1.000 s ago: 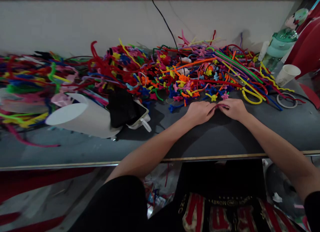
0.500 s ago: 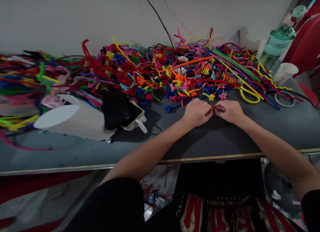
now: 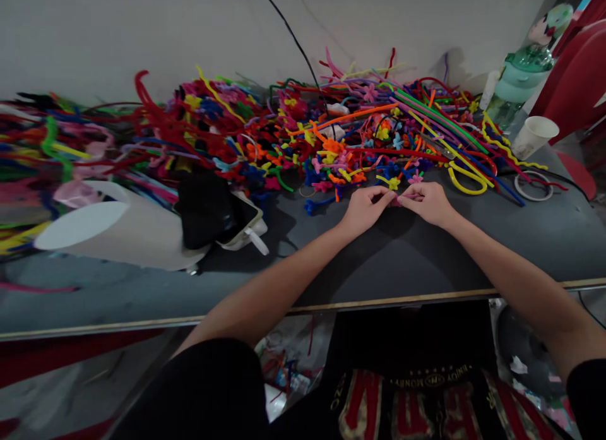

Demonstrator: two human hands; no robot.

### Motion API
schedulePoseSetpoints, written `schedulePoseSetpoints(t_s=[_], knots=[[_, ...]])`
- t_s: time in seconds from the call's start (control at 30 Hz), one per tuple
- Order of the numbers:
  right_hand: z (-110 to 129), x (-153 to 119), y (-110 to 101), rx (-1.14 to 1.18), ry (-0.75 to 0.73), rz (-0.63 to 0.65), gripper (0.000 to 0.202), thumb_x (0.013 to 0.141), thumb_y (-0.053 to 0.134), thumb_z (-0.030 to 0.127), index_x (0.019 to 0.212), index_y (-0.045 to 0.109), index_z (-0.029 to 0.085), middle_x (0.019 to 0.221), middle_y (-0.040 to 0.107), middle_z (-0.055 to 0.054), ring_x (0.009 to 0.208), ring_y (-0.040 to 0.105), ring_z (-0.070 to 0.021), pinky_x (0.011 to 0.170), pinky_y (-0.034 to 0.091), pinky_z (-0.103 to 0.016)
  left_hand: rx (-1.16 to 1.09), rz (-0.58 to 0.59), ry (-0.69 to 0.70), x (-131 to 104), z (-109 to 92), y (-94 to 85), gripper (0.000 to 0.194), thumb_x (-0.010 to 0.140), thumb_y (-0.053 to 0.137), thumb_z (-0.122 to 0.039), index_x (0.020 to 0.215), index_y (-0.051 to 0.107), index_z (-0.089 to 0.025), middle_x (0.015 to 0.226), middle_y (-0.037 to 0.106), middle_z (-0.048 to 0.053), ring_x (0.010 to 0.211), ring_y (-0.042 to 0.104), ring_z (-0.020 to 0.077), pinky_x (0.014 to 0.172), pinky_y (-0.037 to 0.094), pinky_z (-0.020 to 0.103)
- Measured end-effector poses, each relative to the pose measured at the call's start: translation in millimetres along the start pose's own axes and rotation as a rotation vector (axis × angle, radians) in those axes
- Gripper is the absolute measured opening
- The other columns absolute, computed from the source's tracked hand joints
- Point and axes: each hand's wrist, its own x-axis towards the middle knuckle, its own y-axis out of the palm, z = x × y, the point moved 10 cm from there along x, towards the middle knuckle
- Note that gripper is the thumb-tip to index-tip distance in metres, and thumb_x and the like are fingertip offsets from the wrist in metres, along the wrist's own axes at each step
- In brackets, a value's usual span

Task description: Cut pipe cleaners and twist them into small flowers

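Crossing the front edge of the table (image 3: 379, 302), two bare forearms lead over a dark strip of tabletop to the hands, which sit to the right of the table's middle, well in from that edge.

The left hand (image 3: 365, 208) and right hand (image 3: 428, 203) are near each other, each with thumb and fingertips closed in a narrow pinch. Between them is a small pink fuzzy stem (image 3: 396, 201), gripped from both sides; its exact shape is mostly hidden by the fingers.

With so short a piece, I'd judge it best to let one pinch hold firm while the other does the bending or turning, gripping close to the bend so the fuzz doesn't slip. Even, light pressure should spare the wire inside from kinking, and any sharp wire end is best kept off the fingertips.

Just beyond the fingertips lie a yellow flower (image 3: 392, 182) and a pink flower (image 3: 415, 178). Scissors with a yellow handle (image 3: 468, 192) rest further right. Behind, a tangled pile of coloured stems (image 3: 331, 146) runs along the table's back edge, with a paper cup (image 3: 534, 137) toward the back right corner.
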Motion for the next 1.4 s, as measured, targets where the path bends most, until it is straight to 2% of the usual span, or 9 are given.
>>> schedulePoseSetpoints(t_s=[0.13, 0.27, 0.37, 0.53, 0.67, 0.77, 0.97, 1.17, 1.4], knots=[[-10, 3, 8, 0.171, 0.072, 0.062, 0.022, 0.071, 0.069, 0.037, 0.069, 0.072, 0.015, 0.062, 0.068, -0.003, 0.053, 0.053, -0.0095, 0.054, 0.041, -0.023, -0.104, 0.039, -0.005, 2, 3, 3.4, 0.028, 0.083, 0.061, -0.041, 0.072, 0.068, -0.016, 0.069, 0.069, 0.003, 0.063, 0.06, 0.0127, 0.064, 0.048, 0.024], [-13, 3, 1, 0.102, 0.107, -0.007, 0.02, 0.07, 0.07, 0.034, 0.065, 0.071, 0.015, 0.055, 0.064, -0.001, 0.049, 0.048, -0.0079, 0.051, 0.036, -0.023, -0.043, 0.055, 0.013, 2, 2, 4.7, 0.03, 0.082, 0.064, -0.041, 0.065, 0.065, -0.016, 0.062, 0.065, 0.002, 0.059, 0.056, 0.0116, 0.06, 0.045, 0.023], [-15, 2, 0, 0.1, 0.106, -0.035, 0.021, 0.07, 0.07, 0.036, 0.067, 0.072, 0.015, 0.061, 0.068, -0.003, 0.053, 0.054, -0.0103, 0.054, 0.04, -0.024, -0.036, 0.04, -0.003, 2, 6, 4.3, 0.031, 0.082, 0.063, -0.041, 0.063, 0.065, -0.016, 0.058, 0.063, 0.001, 0.056, 0.055, 0.011, 0.058, 0.045, 0.023], [-17, 3, -4, 0.133, 0.054, -0.091, 0.024, 0.072, 0.07, 0.04, 0.067, 0.072, 0.016, 0.065, 0.071, -0.005, 0.06, 0.061, -0.0136, 0.062, 0.048, -0.027, -0.08, -0.055, 0.016, 1, 4, -3.6, 0.028, 0.083, 0.063, -0.039, 0.095, 0.073, -0.015, 0.083, 0.074, 0.006, 0.07, 0.065, 0.0137, 0.064, 0.05, 0.023], [-15, 0, -7, 0.101, 0.036, -0.124, 0.025, 0.071, 0.069, 0.04, 0.067, 0.072, 0.016, 0.062, 0.069, -0.004, 0.055, 0.057, -0.0121, 0.056, 0.043, -0.026, -0.025, 0.004, 0.086, -1, -5, -0.7, 0.033, 0.085, 0.064, -0.037, 0.11, 0.072, -0.018, 0.1, 0.075, 0.007, 0.085, 0.069, 0.0163, 0.07, 0.053, 0.025], [-11, -1, -8, 0.092, 0.013, -0.123, 0.027, 0.072, 0.069, 0.041, 0.07, 0.075, 0.015, 0.059, 0.067, -0.003, 0.052, 0.054, -0.0103, 0.053, 0.039, -0.024, -0.006, 0.059, 0.095, 0, -5, 3.6, 0.028, 0.084, 0.067, -0.033, 0.107, 0.074, -0.021, 0.098, 0.076, 0.006, 0.084, 0.069, 0.0169, 0.068, 0.053, 0.025], [1, -4, -11, -0.028, -0.034, -0.111, 0.027, 0.076, 0.068, 0.042, 0.077, 0.079, 0.017, 0.055, 0.064, 0.0, 0.05, 0.048, -0.0091, 0.054, 0.036, -0.025, -0.063, 0.039, 0.036, 1, 6, 3.4, 0.023, 0.08, 0.07, -0.033, 0.096, 0.075, -0.017, 0.081, 0.075, 0.005, 0.069, 0.067, 0.0139, 0.06, 0.052, 0.023], [17, -6, -20, -0.209, -0.155, -0.121, 0.026, 0.086, 0.056, 0.032, 0.091, 0.078, 0.019, 0.075, 0.072, -0.003, 0.061, 0.058, -0.0131, 0.061, 0.042, -0.027, -0.202, 0.016, -0.013, 7, 13, -1.5, 0.03, 0.079, 0.07, -0.04, 0.091, 0.072, -0.013, 0.079, 0.074, 0.008, 0.066, 0.067, 0.0135, 0.059, 0.053, 0.024], [7, -6, -33, -0.157, -0.131, -0.24, 0.018, 0.087, 0.058, 0.029, 0.097, 0.071, 0.02, 0.085, 0.075, -0.005, 0.076, 0.069, -0.0176, 0.074, 0.052, -0.031, -0.295, 0.188, -0.018, 3, 3, 16.3, 0.029, 0.076, 0.074, -0.039, 0.088, 0.071, -0.013, 0.082, 0.075, 0.009, 0.073, 0.07, 0.0159, 0.07, 0.057, 0.028]])
